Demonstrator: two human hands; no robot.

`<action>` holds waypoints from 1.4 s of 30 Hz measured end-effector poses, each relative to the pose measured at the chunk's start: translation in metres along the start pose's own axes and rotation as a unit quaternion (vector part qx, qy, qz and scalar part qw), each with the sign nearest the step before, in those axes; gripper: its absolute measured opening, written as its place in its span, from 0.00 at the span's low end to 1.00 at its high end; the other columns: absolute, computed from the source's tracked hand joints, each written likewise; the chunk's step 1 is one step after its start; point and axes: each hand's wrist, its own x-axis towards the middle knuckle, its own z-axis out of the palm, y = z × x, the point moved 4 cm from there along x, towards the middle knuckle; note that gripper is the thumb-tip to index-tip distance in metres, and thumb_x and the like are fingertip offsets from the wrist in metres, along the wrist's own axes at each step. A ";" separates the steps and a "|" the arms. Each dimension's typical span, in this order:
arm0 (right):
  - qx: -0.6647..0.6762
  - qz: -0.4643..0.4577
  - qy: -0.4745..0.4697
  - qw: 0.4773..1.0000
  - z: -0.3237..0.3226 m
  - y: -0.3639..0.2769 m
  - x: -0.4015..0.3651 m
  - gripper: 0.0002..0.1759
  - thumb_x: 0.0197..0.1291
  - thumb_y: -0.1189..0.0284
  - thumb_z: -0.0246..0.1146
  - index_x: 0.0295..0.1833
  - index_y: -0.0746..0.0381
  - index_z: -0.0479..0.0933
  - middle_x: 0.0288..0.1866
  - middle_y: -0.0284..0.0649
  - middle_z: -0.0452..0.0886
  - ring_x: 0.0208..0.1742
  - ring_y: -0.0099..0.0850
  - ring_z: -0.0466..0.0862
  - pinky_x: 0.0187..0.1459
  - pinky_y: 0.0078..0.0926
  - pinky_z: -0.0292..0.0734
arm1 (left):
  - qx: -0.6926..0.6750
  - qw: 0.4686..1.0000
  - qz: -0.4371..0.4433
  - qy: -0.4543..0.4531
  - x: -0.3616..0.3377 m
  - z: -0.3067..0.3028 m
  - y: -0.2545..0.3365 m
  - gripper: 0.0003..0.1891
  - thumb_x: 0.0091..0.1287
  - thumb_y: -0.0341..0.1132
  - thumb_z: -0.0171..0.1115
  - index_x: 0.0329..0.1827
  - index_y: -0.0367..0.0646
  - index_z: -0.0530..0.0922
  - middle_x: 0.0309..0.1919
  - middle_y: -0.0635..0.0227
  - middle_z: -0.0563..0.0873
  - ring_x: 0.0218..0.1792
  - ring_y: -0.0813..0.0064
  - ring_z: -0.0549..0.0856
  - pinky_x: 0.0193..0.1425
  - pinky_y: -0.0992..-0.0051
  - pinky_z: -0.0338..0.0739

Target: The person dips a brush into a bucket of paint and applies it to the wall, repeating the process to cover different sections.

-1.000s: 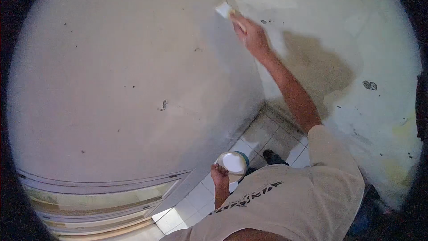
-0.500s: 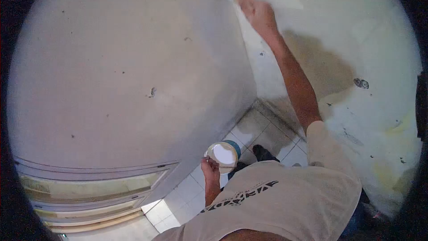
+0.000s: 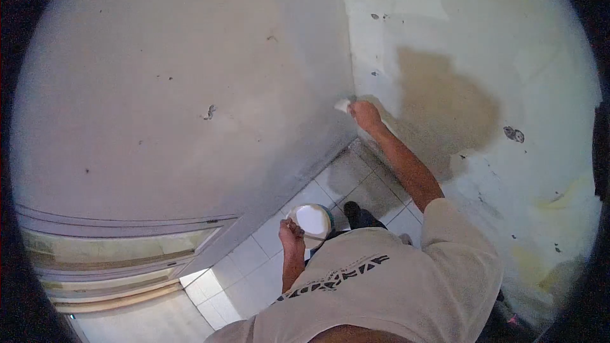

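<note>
No text can be read for certain. The shirt (image 3: 406, 279) bears a row of bold, dark lettering (image 3: 337, 277) with a smaller, fainter line beside it, both too slanted and blurred to make out.

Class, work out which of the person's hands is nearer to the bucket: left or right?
Left. The left hand is right at the edge of the bucket; the right hand is well away, holding a brush near the wall corner.

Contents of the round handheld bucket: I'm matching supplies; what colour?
The bucket's contents look white, seen best in the head view.
</note>
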 end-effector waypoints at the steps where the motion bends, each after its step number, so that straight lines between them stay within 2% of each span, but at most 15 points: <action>1: -0.003 0.013 -0.070 0.997 0.010 0.000 -0.009 0.11 0.60 0.73 0.63 0.49 0.60 0.81 0.35 0.49 0.84 0.37 0.46 0.85 0.41 0.42 0.77 | 0.008 1.000 0.005 -0.020 -0.002 -0.001 0.003 0.11 0.70 0.40 0.48 0.29 0.50 0.69 0.15 0.79 0.64 0.15 0.81 0.62 0.20 0.76 0.58; 2: -0.001 0.011 -0.080 0.997 0.020 -0.002 -0.024 0.11 0.60 0.73 0.63 0.49 0.60 0.81 0.35 0.49 0.84 0.37 0.46 0.85 0.41 0.42 0.77 | 0.005 1.000 0.002 -0.011 -0.002 -0.003 0.004 0.11 0.70 0.40 0.48 0.29 0.50 0.69 0.15 0.79 0.64 0.15 0.81 0.62 0.20 0.76 0.58; 4: 0.167 -0.065 0.059 0.982 0.000 -0.031 -0.065 0.09 0.59 0.73 0.63 0.45 0.62 0.81 0.37 0.47 0.84 0.38 0.44 0.84 0.42 0.40 0.77 | -0.027 0.999 0.035 0.006 -0.005 -0.003 0.003 0.15 0.74 0.43 0.41 0.31 0.49 0.70 0.20 0.75 0.72 0.18 0.79 0.67 0.23 0.75 0.63; 8: 0.245 0.030 -0.101 0.964 -0.042 -0.110 -0.121 0.10 0.58 0.72 0.65 0.44 0.63 0.81 0.40 0.47 0.85 0.40 0.43 0.85 0.44 0.37 0.78 | -0.037 0.999 0.029 0.018 -0.031 0.012 0.024 0.17 0.77 0.46 0.35 0.39 0.47 0.70 0.33 0.71 0.78 0.24 0.78 0.71 0.28 0.76 0.67; 10: 0.167 -0.045 -0.201 0.964 -0.052 -0.154 -0.142 0.12 0.55 0.71 0.67 0.45 0.62 0.82 0.41 0.48 0.85 0.41 0.44 0.86 0.44 0.37 0.79 | -0.037 0.998 0.042 0.005 -0.033 0.006 0.029 0.12 0.75 0.42 0.42 0.39 0.46 0.69 0.38 0.65 0.77 0.31 0.73 0.77 0.33 0.74 0.71; 11: 0.176 -0.053 -0.233 0.955 -0.051 -0.176 -0.151 0.12 0.55 0.71 0.67 0.45 0.62 0.82 0.41 0.48 0.85 0.41 0.44 0.86 0.44 0.37 0.79 | 0.095 0.987 0.108 -0.070 -0.031 0.001 0.036 0.09 0.74 0.41 0.44 0.38 0.48 0.67 0.36 0.67 0.77 0.30 0.75 0.75 0.33 0.74 0.70; 12: 0.132 -0.122 -0.274 0.945 -0.050 -0.199 -0.159 0.12 0.54 0.70 0.67 0.45 0.61 0.82 0.40 0.48 0.85 0.40 0.46 0.86 0.43 0.38 0.80 | -0.016 0.997 0.064 -0.039 -0.050 0.016 0.053 0.07 0.73 0.38 0.46 0.37 0.48 0.68 0.33 0.69 0.75 0.28 0.77 0.73 0.31 0.75 0.69; 16: -0.055 -0.343 -0.339 0.874 0.009 -0.242 -0.181 0.09 0.54 0.69 0.64 0.40 0.60 0.83 0.33 0.48 0.85 0.35 0.49 0.86 0.39 0.42 0.81 | 0.011 0.996 0.053 -0.077 -0.070 0.041 0.075 0.18 0.72 0.41 0.37 0.46 0.41 0.76 0.19 0.81 0.62 0.19 0.85 0.60 0.23 0.79 0.55; 21: -0.054 -0.379 -0.275 0.882 0.082 -0.275 -0.200 0.09 0.53 0.70 0.61 0.29 0.63 0.83 0.30 0.45 0.86 0.31 0.41 0.87 0.33 0.45 0.80 | 0.061 0.992 0.075 -0.078 -0.075 0.054 0.084 0.19 0.74 0.43 0.36 0.47 0.38 0.74 0.21 0.78 0.64 0.20 0.82 0.61 0.26 0.77 0.59; 25: -0.127 -0.437 -0.262 0.851 0.110 -0.275 -0.213 0.10 0.55 0.70 0.59 0.32 0.62 0.84 0.30 0.43 0.85 0.31 0.40 0.86 0.33 0.46 0.80 | 0.063 0.991 0.083 -0.081 -0.073 0.059 0.081 0.22 0.74 0.42 0.37 0.52 0.35 0.76 0.21 0.80 0.64 0.21 0.83 0.61 0.26 0.79 0.57; 32: 0.024 -0.358 -0.292 0.887 -0.009 -0.235 -0.186 0.13 0.52 0.68 0.65 0.45 0.55 0.83 0.33 0.48 0.85 0.37 0.44 0.86 0.38 0.39 0.80 | 0.085 0.986 0.073 -0.125 -0.069 0.057 0.086 0.22 0.73 0.42 0.37 0.52 0.35 0.77 0.22 0.81 0.62 0.21 0.84 0.59 0.26 0.80 0.54; 33: 0.077 -0.293 -0.316 0.899 -0.019 -0.228 -0.183 0.14 0.53 0.67 0.66 0.47 0.56 0.82 0.35 0.48 0.85 0.37 0.43 0.87 0.39 0.38 0.80 | 0.081 0.986 0.073 -0.123 -0.069 0.057 0.087 0.22 0.73 0.42 0.37 0.52 0.35 0.77 0.22 0.81 0.62 0.21 0.84 0.59 0.26 0.80 0.54; 38: 0.181 -0.159 -0.380 0.893 -0.009 -0.181 -0.187 0.16 0.60 0.66 0.65 0.52 0.57 0.81 0.36 0.45 0.86 0.34 0.37 0.87 0.40 0.34 0.80 | 0.106 0.987 0.062 -0.105 -0.073 0.065 0.087 0.23 0.73 0.42 0.35 0.53 0.34 0.76 0.22 0.81 0.62 0.22 0.85 0.58 0.25 0.80 0.52; 40: 0.285 -0.024 -0.424 0.859 0.014 -0.160 -0.197 0.15 0.63 0.68 0.62 0.55 0.55 0.80 0.34 0.43 0.86 0.31 0.33 0.86 0.39 0.31 0.79 | 0.113 0.986 0.063 -0.108 -0.072 0.065 0.087 0.24 0.73 0.42 0.35 0.53 0.33 0.76 0.22 0.82 0.62 0.21 0.85 0.58 0.25 0.80 0.52; 42: 0.284 -0.036 -0.416 0.863 0.018 -0.155 -0.201 0.15 0.64 0.68 0.61 0.56 0.55 0.80 0.34 0.42 0.86 0.31 0.32 0.86 0.39 0.31 0.79 | 0.122 0.985 0.063 -0.109 -0.073 0.063 0.087 0.24 0.73 0.42 0.35 0.54 0.33 0.75 0.21 0.82 0.62 0.21 0.85 0.58 0.24 0.80 0.52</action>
